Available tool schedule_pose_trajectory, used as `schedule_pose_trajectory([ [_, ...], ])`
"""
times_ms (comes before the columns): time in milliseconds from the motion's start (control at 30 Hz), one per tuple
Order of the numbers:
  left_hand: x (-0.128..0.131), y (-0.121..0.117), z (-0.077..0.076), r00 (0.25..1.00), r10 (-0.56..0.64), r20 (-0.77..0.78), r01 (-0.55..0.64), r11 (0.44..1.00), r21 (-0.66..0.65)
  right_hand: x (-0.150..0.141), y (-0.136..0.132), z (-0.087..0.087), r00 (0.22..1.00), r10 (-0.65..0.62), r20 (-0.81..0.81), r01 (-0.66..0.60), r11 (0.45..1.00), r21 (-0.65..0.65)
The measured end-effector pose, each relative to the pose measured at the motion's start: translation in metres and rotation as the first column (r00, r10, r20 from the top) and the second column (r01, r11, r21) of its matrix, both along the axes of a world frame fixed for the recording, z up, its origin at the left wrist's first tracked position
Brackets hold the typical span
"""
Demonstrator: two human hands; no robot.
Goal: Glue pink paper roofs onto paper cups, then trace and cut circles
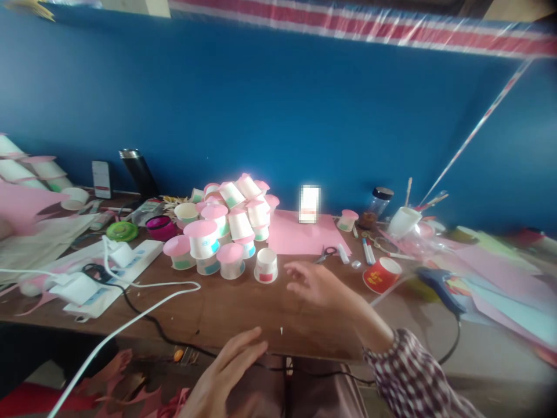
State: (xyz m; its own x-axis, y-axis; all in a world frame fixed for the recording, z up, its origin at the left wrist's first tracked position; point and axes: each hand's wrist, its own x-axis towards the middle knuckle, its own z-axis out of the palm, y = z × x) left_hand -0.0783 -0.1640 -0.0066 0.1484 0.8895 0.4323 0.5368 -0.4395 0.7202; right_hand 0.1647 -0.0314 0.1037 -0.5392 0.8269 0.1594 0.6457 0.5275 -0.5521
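My right hand (314, 283) hovers over the table just right of a white paper cup (266, 267) with a red patch. Its fingers are spread a little and hold nothing. Low in the view, my left hand (228, 368) is at the table's front edge, fingers stretched out and empty. Left of the white cup stands a heap of paper cups topped with pink paper discs (230, 255), some stacked and tilted. Behind my right hand lie scissors (327, 253) and a sheet of pink paper (287, 235).
At the left, a power strip (150, 252) carries white plugs and cables. A red paper cup (382, 275) and a glue gun (441, 287) lie to the right. A black flask (138, 174) leans against the blue wall. A black cable (161, 334) runs along the front edge.
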Motion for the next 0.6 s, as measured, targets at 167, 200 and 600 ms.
schedule_pose_trajectory([
  [167, 0.036, 0.092, 0.021, 0.962, 0.265, -0.07, -0.252, 0.955, 0.153, 0.017, 0.074, -0.014, 0.903, -0.413, 0.12, 0.408, 0.911, 0.063],
  [200, 0.041, 0.103, 0.02, 0.953, 0.296, -0.062, -0.285, 0.947, 0.151, 0.022, 0.087, -0.015, 0.874, -0.466, 0.136, 0.462, 0.885, 0.063],
  [600, 0.049, 0.134, -0.016, 0.946, 0.298, -0.127, -0.286, 0.953, 0.101, 0.027, 0.168, -0.037, 0.672, -0.717, 0.188, 0.733, 0.679, -0.03],
])
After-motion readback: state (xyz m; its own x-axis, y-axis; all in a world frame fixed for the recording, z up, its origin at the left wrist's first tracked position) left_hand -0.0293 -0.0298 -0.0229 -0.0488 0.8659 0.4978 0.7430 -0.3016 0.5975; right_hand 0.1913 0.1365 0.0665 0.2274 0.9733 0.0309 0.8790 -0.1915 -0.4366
